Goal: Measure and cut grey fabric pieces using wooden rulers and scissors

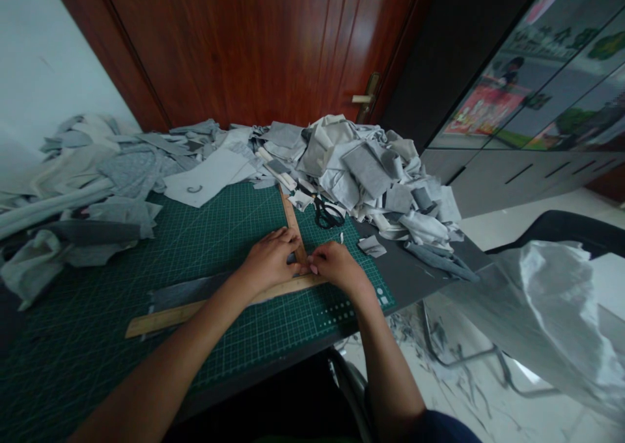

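A wooden L-square ruler (pixel 173 317) lies on a green cutting mat (pixel 215 234). Its long arm runs toward the lower left, its short arm away from me. Partly under the long arm is a grey fabric strip (pixel 188 292). My left hand (pixel 271 257) rests at the inner corner of the ruler, thumb and fingers apart, touching the wood. Beside it, my right hand (pixel 336 265) is closed in a pinch at the corner; whatever lies between its fingertips is hidden. Black-handled scissors (pixel 328 215) lie beyond my right hand, blades partly hidden by scraps.
Heaped grey and white fabric scraps (pixel 371 169) line the back of the table; another fabric pile (pixel 83 189) is at the left. Behind stands a wooden door (pixel 258 45). To the right are a black chair (pixel 576 225), clear plastic sheeting (pixel 547 306) and scraps on the floor.
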A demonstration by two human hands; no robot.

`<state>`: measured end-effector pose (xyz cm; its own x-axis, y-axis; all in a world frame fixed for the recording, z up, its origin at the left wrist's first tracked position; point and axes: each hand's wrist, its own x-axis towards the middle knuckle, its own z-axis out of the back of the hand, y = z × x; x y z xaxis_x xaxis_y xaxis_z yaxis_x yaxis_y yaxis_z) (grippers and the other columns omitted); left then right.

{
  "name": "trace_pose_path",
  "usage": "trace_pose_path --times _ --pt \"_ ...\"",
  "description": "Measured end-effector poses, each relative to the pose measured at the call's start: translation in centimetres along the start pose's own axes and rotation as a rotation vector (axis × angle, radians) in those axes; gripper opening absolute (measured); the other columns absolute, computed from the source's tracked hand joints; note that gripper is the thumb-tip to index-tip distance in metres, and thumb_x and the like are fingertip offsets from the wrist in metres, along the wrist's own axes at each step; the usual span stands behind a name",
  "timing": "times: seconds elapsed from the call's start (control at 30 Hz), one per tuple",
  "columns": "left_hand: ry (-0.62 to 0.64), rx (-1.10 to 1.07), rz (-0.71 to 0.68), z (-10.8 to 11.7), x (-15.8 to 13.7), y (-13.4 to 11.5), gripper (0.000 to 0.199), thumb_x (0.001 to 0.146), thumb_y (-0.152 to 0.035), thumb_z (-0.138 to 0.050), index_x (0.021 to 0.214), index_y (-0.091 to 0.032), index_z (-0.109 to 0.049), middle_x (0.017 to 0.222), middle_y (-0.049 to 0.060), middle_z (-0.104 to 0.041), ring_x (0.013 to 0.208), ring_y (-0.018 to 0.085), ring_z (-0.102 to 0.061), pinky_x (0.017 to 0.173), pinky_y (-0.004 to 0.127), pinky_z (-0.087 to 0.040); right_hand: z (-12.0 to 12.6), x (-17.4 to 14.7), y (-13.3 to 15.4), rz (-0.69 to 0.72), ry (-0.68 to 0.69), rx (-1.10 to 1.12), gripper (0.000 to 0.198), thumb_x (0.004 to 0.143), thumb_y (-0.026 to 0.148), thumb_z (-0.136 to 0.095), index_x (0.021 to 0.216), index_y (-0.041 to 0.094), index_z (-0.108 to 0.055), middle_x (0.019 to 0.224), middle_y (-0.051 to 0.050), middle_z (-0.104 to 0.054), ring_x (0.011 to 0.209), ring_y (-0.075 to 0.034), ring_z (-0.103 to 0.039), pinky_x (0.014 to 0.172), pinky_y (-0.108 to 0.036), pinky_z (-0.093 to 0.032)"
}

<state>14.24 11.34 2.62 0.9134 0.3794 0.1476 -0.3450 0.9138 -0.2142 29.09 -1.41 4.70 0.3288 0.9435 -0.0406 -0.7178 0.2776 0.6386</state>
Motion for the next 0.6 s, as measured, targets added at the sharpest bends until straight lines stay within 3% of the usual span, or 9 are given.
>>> trace_pose_path --times 0.4,0.6 --pt "0.006 -0.019 0.023 0.18 -0.1 -0.22 0.051 0.084 -0.041 -0.072 0.131 -0.022 -0.066 0.15 0.01 -0.054 0.143 0.032 -0.046 0.12 0.043 -0.037 0.45 -0.22 0.01 -0.058 0.078 0.052 0.023 0.081 0.014 -0.063 0.062 0.015 -0.076 0.05 0.003 -0.054 0.054 -0.012 -0.048 0.054 -0.026 -0.03" --pt "0.019 -0.028 0.028 0.43 -0.12 -0.39 0.055 0.084 -0.043 -0.073 0.133 -0.021 -0.064 0.152 0.011 -0.054 0.143 0.033 -0.046 0.12 0.045 -0.037 -0.07 0.06 -0.22 -0.047 0.005 0.089 0.021 0.081 0.015 -0.065 0.062 0.015 -0.075 0.051 0.002 -0.057 0.054 -0.013 -0.05 0.055 -0.026 -0.031"
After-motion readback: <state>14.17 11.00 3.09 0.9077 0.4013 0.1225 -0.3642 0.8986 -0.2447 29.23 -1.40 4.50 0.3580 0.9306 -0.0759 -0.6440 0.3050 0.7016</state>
